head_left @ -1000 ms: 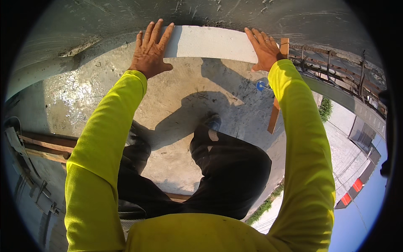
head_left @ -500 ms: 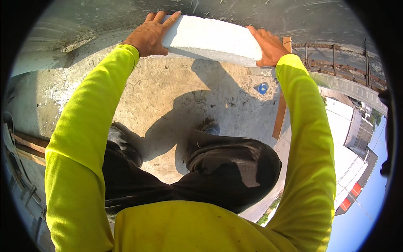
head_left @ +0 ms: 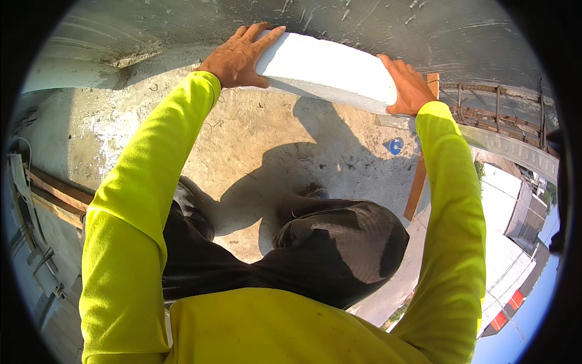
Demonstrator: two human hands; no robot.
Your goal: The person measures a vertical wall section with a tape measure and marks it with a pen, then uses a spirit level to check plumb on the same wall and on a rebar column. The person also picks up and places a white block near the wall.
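Observation:
A long white block [head_left: 327,65], looking like lightweight concrete, lies crosswise at the top of the view, against a grey wall. My left hand [head_left: 241,57] grips its left end, fingers over the top edge and thumb on the near side. At the other end my right hand [head_left: 407,86] is pressed round the corner, thumb low and fingers along the top. Both arms reach forward, stretched out. The block's underside and whatever it rests on are hidden.
Below is a sunlit concrete floor [head_left: 236,130] with bits of debris. A small blue round object [head_left: 396,145] lies near a reddish-brown plank [head_left: 416,188]. Steel reinforcing bars [head_left: 498,109] run along the right, by an edge with roofs beyond. Timber [head_left: 57,191] lies at left.
The whole view has shifted, so block, hands and floor appear farther right and lower. Both hands keep the same hold on the block, which looks almost unmoved against the wall.

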